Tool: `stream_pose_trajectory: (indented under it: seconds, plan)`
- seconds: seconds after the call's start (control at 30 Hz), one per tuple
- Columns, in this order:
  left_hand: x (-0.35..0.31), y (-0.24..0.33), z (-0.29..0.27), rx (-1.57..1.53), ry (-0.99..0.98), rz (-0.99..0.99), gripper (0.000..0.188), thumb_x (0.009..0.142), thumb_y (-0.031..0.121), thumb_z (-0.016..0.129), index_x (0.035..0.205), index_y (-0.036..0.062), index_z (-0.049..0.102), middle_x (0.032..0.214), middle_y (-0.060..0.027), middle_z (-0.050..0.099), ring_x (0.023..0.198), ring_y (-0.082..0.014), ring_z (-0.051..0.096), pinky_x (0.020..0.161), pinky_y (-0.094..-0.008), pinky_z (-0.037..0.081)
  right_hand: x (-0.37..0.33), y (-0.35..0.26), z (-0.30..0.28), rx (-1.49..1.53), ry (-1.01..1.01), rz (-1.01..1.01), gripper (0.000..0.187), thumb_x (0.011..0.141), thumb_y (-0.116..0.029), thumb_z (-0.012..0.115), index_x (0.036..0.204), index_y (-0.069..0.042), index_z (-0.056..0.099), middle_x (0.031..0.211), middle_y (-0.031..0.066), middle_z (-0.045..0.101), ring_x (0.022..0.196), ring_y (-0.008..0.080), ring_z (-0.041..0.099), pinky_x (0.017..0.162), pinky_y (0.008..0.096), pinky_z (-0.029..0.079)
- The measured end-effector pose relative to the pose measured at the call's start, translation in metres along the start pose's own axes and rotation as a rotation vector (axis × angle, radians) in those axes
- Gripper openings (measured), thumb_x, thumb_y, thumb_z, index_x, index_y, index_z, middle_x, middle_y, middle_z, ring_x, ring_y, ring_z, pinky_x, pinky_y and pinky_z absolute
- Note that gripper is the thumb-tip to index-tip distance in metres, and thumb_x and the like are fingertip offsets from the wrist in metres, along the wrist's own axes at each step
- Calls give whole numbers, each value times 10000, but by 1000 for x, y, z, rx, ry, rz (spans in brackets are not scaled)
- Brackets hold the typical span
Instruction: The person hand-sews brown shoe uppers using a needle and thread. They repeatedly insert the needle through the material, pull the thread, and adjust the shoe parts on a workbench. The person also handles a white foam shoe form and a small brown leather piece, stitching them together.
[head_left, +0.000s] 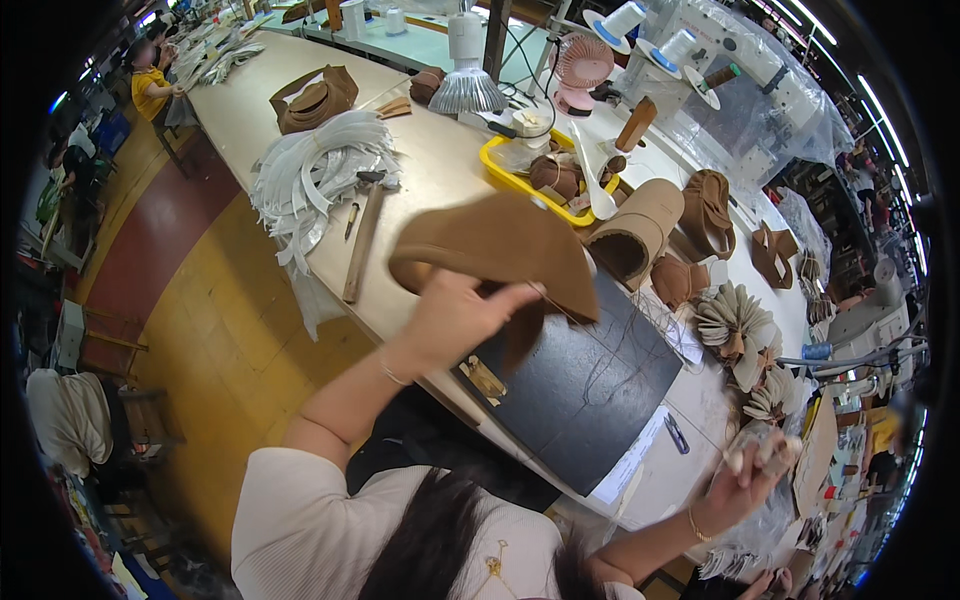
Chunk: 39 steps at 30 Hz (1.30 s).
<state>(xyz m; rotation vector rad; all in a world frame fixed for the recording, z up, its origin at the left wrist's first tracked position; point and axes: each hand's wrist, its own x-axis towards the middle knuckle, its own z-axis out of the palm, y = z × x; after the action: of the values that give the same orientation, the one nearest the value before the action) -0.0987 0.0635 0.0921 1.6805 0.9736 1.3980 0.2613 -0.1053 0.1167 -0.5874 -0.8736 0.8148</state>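
Observation:
My left hand (pixel 450 318) grips a brown suede-like shoe upper (pixel 500 245) by its near edge, fingers closed and thumb pressed on it. The upper hangs tilted above the table and the black mat (pixel 590 385), its far side blurred. Out to the right, my right hand (pixel 745 482) is raised apart from the upper, beside clear plastic wrapping. Its fingers are loosely bent and apart, with pale coverings on some tips; nothing shows between them. Loose dark threads (pixel 635 345) lie across the mat. Thread snips (pixel 677 434) rest on white paper at the mat's right edge.
A hammer (pixel 365 235) and a bundle of white strips (pixel 315 180) lie at left. Behind the mat stand a yellow basket (pixel 495 165), a brown cylinder (pixel 640 230) and a lamp (pixel 468 75). Stacked pale pieces (pixel 740 325) line the right; a plastic-covered sewing machine (pixel 745 90) stands beyond.

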Motion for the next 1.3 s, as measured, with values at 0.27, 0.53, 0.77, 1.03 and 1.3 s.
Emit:
stream_pose_trajectory:
  seconds: [0.27,0.53,0.77,1.03,1.3]
  plan:
    - [53,6,-107,395,358,23,228,768,138,787,903,-18,691,821,-18,678,639,-57,581,551,-200,471,-109,-143,-208,-103,407,-25,183,965,-86,445,1133,-15,448,715,27,368,502,75,306,404,197,274]
    - [82,13,-259,686,622,-62,423,754,302,795,943,-61,685,828,-74,684,683,-103,624,583,-231,520,-183,-216,-340,-564,773,-15,381,932,-86,458,1310,-43,422,701,7,415,528,77,360,408,188,293]
    - [55,-4,-413,898,695,-206,506,749,368,777,979,-71,672,863,-93,677,726,-119,633,567,-250,533,-178,-172,-357,-925,1117,85,354,923,-98,470,1275,-60,458,730,9,458,523,71,374,398,187,294]
    - [-18,-2,-531,1175,940,-542,548,742,398,766,952,-96,659,840,-141,661,674,-176,647,516,-279,532,-164,-162,-360,-1113,1214,104,325,913,-112,485,1236,-80,499,762,12,508,517,64,389,387,186,296]
    - [10,44,-358,792,846,-125,476,791,311,760,1006,-101,658,971,-102,671,733,-111,618,590,-235,537,-82,-117,-283,-1371,1008,-53,298,903,-126,499,1196,-101,540,794,15,558,512,57,405,375,186,297]
